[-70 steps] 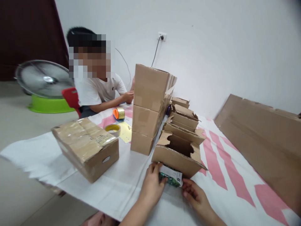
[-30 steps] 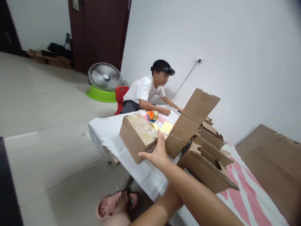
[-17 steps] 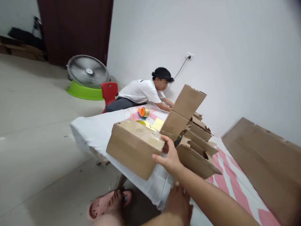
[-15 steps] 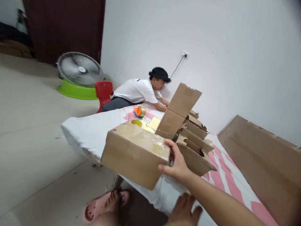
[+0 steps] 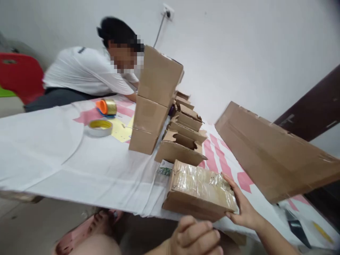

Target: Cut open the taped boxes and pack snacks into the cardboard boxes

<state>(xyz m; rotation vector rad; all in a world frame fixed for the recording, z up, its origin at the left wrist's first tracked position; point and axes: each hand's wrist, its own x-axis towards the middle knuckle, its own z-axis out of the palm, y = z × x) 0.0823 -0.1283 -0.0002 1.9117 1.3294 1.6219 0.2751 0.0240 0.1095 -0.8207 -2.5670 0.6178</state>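
Note:
A brown cardboard box (image 5: 196, 203), its top covered with shiny clear tape, lies at the near edge of the cloth-covered table. My right hand (image 5: 245, 207) grips its right end, fingers on top and thumb at the front side. Just in front of the box is my left hand (image 5: 198, 237), its fingers curled in and nothing visible in them. A small printed card (image 5: 165, 168) lies by the box's left corner. Behind stands an open-topped carton (image 5: 177, 152), and left of it rises a stack of closed cardboard boxes (image 5: 148, 115).
Tape rolls, a grey-and-yellow one (image 5: 100, 131) and a gold one (image 5: 111, 106), lie left beside yellow paper (image 5: 120, 132). A person in a white shirt (image 5: 87, 71) leans over the table's far side. A large cardboard sheet (image 5: 268, 152) stands at the right; a dark blade-shaped tool (image 5: 299, 228) lies near it.
The view has swung right and closer. My right hand has brought the box right, away from the stack, down to the table edge. My left hand's spread fingers have curled in.

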